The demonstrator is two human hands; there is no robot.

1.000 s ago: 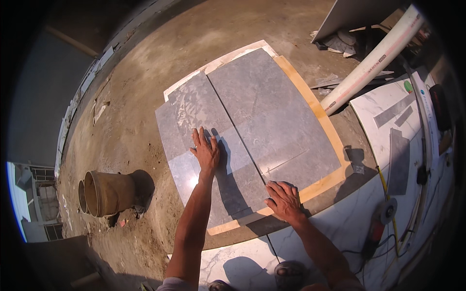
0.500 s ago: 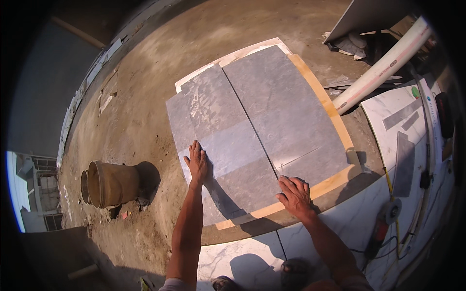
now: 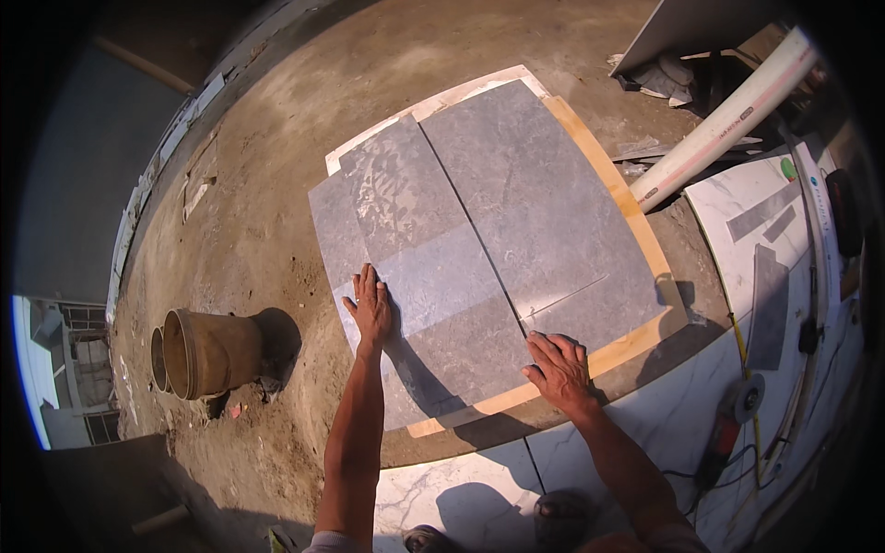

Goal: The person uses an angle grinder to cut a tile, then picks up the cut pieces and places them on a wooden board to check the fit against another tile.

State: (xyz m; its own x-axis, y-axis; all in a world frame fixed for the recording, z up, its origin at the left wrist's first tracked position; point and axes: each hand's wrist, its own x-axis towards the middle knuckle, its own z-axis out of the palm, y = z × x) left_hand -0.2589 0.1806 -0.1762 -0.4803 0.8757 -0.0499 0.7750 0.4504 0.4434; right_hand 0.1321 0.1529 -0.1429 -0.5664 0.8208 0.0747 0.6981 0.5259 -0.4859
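Observation:
Grey stone-look tiles (image 3: 544,203) lie flat in front of me, with a dark straight gap running between the left and right sections. My left hand (image 3: 371,309) rests palm down on the left section near its outer edge, fingers stretched out. By the near end of the gap, my right hand (image 3: 560,369) lies on the surface with its fingers extended and slightly bent. Neither hand holds anything. A thin crack-like line (image 3: 572,300) runs across the right section just beyond my right hand. Yellow-orange strips (image 3: 636,341) border the right and near sides.
Two brown buckets (image 3: 217,350) stand on the dirt floor at left. At right, an angle grinder (image 3: 728,429) lies on white marbled tile (image 3: 636,442) near grey offcuts (image 3: 767,300). A white pipe (image 3: 724,129) slants across the far right, beside a leaning panel (image 3: 696,37).
Both hands stay flat in nearly the same places on the tiles. The whole view has shifted very slightly; nothing has been picked up or let go.

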